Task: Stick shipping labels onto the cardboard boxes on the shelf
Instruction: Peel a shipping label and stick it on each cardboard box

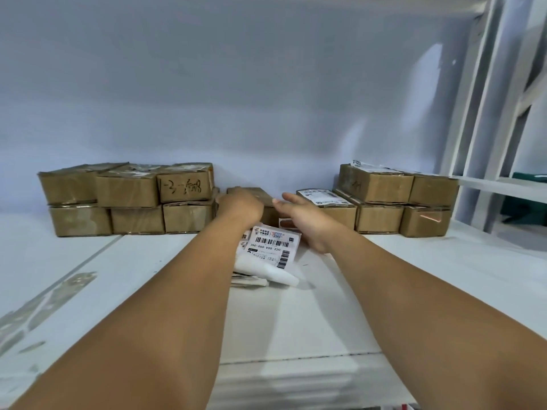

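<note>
A small unlabelled cardboard box (247, 191) sits at the back middle of the white shelf (296, 315). My left hand (240, 208) lies over its top with the fingers curled round it. My right hand (305, 222) hovers just right of that box, fingers straight and thumb spread, holding nothing. It is in front of a labelled box (340, 211). A stack of shipping labels (270, 247) with barcodes lies on the shelf between my wrists, on top of white backing sheets (266, 273).
Two layers of unlabelled brown boxes (127, 199) stand at the back left. A pile of labelled boxes (396, 199) stands at the back right. White shelf uprights (485, 113) rise at the right. Tape residue (44, 303) marks the shelf's left side.
</note>
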A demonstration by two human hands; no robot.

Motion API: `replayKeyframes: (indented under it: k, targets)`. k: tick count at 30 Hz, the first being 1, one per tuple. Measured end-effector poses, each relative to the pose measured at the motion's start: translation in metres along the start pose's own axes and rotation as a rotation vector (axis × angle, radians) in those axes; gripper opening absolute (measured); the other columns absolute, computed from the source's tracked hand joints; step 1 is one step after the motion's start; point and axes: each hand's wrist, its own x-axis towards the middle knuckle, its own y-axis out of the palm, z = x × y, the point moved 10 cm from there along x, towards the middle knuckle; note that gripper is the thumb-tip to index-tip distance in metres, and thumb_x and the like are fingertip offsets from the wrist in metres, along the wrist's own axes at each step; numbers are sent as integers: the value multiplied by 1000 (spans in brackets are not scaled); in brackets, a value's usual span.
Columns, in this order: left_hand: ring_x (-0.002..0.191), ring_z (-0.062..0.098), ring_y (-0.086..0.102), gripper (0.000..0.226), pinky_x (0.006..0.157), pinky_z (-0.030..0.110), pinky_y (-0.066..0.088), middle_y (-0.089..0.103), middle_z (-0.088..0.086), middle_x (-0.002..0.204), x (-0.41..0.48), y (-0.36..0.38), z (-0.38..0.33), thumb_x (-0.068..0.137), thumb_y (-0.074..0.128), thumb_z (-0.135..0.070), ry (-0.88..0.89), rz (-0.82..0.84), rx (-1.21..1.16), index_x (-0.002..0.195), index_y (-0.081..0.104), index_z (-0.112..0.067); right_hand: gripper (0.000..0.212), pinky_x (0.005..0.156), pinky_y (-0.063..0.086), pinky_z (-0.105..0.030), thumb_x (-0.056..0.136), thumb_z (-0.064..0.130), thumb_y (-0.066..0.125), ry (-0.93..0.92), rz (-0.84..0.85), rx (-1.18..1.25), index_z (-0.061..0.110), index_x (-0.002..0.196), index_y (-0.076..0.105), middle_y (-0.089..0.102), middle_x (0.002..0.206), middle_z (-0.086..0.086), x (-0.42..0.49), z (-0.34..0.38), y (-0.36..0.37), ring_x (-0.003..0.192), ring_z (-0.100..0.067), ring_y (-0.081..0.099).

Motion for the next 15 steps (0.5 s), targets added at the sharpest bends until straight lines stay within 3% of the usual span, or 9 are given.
replayKeyframes:
  k: [3, 5, 9, 12, 15]
  targets:
    - [113, 34, 55, 32, 100, 40, 45, 57, 20, 124, 5, 2, 19, 94, 39, -8, -156, -9, -461, 121, 53, 3, 34, 105, 43, -39, 91, 42, 59, 33, 7, 15, 19, 115, 59, 58, 128, -6, 2, -4, -4, 118, -21, 54]
    - [109, 32, 56, 31, 97, 40, 48, 58, 14, 120, 5, 8, 25, 93, 42, -7, -222, -3, -665, 120, 53, 1, 25, 101, 46, -38, 91, 40, 60, 41, 15, 21, 19, 104, 61, 61, 123, -5, 1, -5, -4, 115, -21, 55]
    - [91, 24, 56, 19, 83, 30, 48, 60, 10, 104, 7, 12, 36, 92, 45, -8, -321, -13, -928, 106, 58, -8, 39, 83, 50, -31, 88, 35, 64, 55, 25, 39, 13, 120, 59, 59, 123, -5, 1, -2, -1, 110, -20, 55]
    - [76, 19, 51, 7, 70, 28, 46, 56, 6, 87, 6, 8, 37, 94, 47, -11, -335, -26, -972, 90, 53, -12, 50, 95, 49, -39, 82, 37, 69, 54, 55, 60, 13, 124, 57, 59, 125, -7, 1, -1, 7, 117, -22, 54]
    - [89, 26, 56, 16, 75, 36, 51, 56, 9, 97, 1, 11, 35, 95, 51, -19, -367, 3, -1028, 111, 51, -16, 54, 104, 43, -41, 84, 34, 69, 4, 14, 85, 19, 131, 49, 57, 124, -1, 1, 5, 2, 117, -18, 51]
